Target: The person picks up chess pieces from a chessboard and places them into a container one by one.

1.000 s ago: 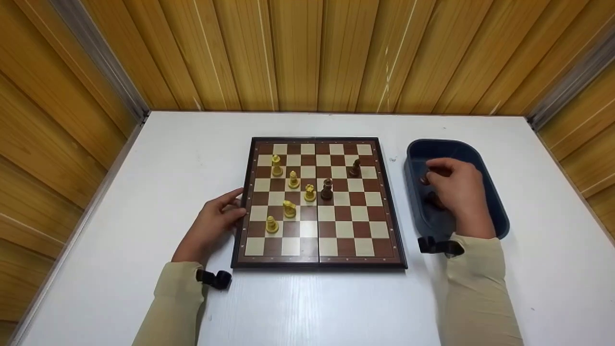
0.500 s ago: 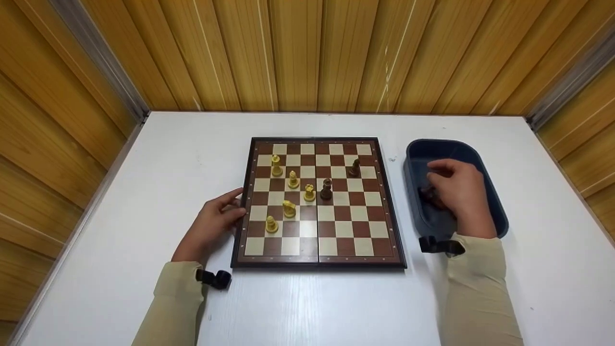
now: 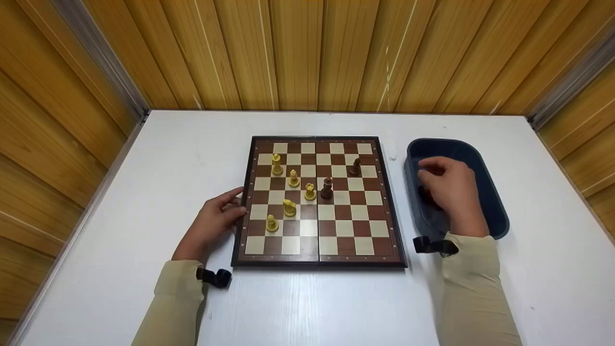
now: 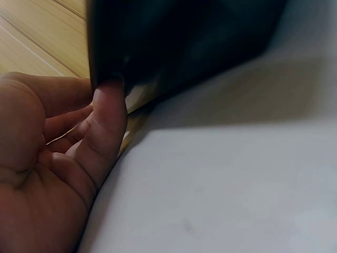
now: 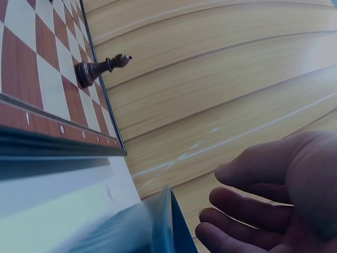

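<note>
My left hand (image 3: 216,218) grips the left edge of the chessboard (image 3: 358,245); in the left wrist view the thumb (image 4: 108,113) lies against its dark side. Over the navy bin (image 3: 497,211), right of the board, is my right hand (image 3: 449,187). Its thumb and fingers are bent loosely with a gap between them, and nothing shows in them in the right wrist view. Dark chess pieces (image 3: 424,193) lie in the bin below, mostly hidden by the hand. On the board stand a dark bishop (image 5: 97,69) and a taller dark piece (image 3: 327,189).
Several yellow pieces stand on the board's left half, among them a knight (image 3: 289,208) and a pawn (image 3: 272,224). The white table (image 3: 202,139) ends at wood-patterned walls (image 3: 293,53). Black wrist cameras (image 3: 215,278) are strapped over the sleeves.
A dark chess piece at my right fingertips one second ago dropped into the bin. The right hand has since shifted slightly left. My left hand and the pieces on the board stay put.
</note>
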`<act>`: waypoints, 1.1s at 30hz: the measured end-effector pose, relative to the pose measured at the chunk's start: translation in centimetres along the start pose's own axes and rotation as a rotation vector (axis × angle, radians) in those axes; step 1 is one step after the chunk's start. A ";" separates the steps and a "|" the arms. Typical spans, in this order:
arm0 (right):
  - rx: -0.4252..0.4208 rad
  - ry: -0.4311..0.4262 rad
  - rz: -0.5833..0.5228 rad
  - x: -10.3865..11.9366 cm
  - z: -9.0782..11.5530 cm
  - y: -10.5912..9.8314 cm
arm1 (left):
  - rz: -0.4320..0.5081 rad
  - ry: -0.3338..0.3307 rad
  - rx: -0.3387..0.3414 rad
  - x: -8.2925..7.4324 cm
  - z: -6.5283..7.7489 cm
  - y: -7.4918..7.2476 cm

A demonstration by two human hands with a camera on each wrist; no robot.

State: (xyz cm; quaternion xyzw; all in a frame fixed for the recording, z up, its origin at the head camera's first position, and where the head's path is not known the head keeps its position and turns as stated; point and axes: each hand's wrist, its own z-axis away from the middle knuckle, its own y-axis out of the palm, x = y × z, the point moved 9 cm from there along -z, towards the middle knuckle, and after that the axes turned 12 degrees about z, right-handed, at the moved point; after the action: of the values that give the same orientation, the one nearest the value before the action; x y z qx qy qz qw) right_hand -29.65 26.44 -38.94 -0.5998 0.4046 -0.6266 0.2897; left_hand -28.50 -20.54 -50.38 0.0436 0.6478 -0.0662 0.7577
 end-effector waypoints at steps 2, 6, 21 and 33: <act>-0.016 -0.010 0.004 0.4 0.0 0.0 | 0.008 -0.005 -0.002 0.1 0.0 -0.1; -0.050 -0.039 0.010 1.3 -0.1 0.1 | 0.020 -0.002 -0.006 0.1 0.0 -0.2; -0.015 -0.143 -0.094 4.0 -0.4 2.8 | 0.099 -0.016 0.000 0.3 0.0 0.2; 0.062 -0.196 -0.048 6.2 -1.6 4.6 | -0.003 -0.007 -0.002 0.2 -0.2 0.0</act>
State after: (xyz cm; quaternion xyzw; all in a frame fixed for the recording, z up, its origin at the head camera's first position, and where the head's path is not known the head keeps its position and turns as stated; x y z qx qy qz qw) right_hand -32.48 19.12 -39.62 -0.6587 0.3399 -0.5839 0.3313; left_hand -28.71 -20.55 -50.64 0.0414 0.6453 -0.0669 0.7598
